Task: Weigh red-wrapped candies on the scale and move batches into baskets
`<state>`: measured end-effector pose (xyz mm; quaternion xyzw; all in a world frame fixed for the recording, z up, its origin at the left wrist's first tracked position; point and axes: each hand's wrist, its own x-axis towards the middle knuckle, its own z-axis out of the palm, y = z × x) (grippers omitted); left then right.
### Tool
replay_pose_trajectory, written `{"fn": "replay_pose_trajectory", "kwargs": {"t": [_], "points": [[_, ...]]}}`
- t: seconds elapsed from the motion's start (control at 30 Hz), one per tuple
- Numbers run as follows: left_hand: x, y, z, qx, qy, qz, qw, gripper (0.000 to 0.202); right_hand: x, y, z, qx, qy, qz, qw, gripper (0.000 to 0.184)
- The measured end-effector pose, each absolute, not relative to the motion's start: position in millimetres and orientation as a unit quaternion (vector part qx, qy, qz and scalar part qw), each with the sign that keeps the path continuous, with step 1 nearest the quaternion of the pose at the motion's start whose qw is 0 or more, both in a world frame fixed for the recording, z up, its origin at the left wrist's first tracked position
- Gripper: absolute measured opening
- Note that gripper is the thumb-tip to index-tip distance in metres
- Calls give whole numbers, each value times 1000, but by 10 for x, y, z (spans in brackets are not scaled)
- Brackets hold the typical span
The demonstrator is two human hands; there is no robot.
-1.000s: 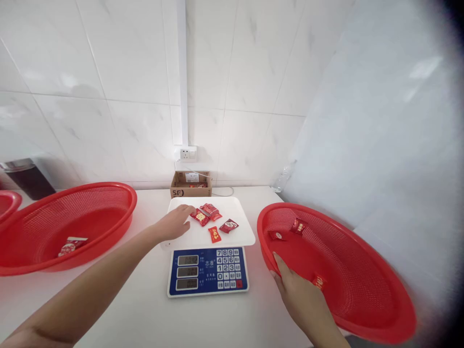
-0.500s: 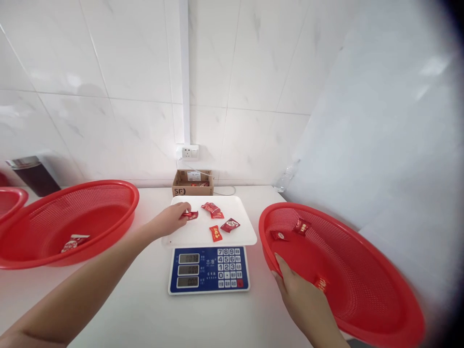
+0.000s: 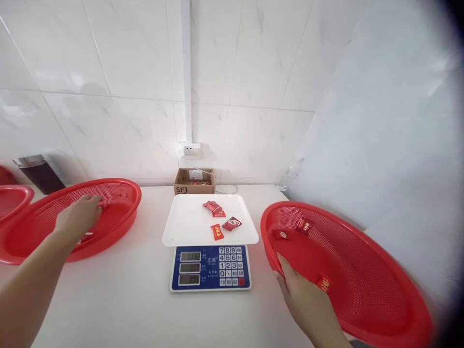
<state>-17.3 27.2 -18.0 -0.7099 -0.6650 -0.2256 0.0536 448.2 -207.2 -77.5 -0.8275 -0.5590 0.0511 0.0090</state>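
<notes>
Head camera: left hand (image 3: 78, 217) hangs over the left red basket (image 3: 123, 191), fingers curled around a small red packet (image 3: 104, 208) barely showing at their tips; right hand (image 3: 304, 302) rests flat on the right basket's rim (image 3: 270, 251), fingers loose and holding nothing; three sweets (image 3: 222, 222) lie on the scale (image 3: 210, 241); cardboard box (image 3: 195, 181) reads "SF".

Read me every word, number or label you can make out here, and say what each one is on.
"SF" on the front of the cardboard box against the wall.
Digits "0" to "9" on the keypad of the scale.
Scale brand characters beside the keypad: too small to read.
Three scale displays: digits blurred.
Red packets on the white tray: print too small to read.
Box sticker: unreadable.
</notes>
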Motion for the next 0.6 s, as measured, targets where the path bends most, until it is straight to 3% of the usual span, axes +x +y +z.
{"fn": "replay_pose_trajectory", "kwargs": {"t": [0.17, 0.37, 0.5, 0.6], "points": [[198, 331, -296, -766, -612, -181, 84, 30, 4479, -2074, -788, -829, -556, 60, 7, 50], [1372, 324, -340, -909, -403, -106, 23, 40, 4460, -2052, -756, -832, -551, 67, 2, 51], [2056, 283, -372, -942, -329, -64, -4, 54, 4445, -2058, -720, -833, -548, 73, 6, 50], [2366, 320, -410, -953, -299, -43, -18, 52, 4442, -2063, -709, -834, -548, 64, 18, 50]]}}
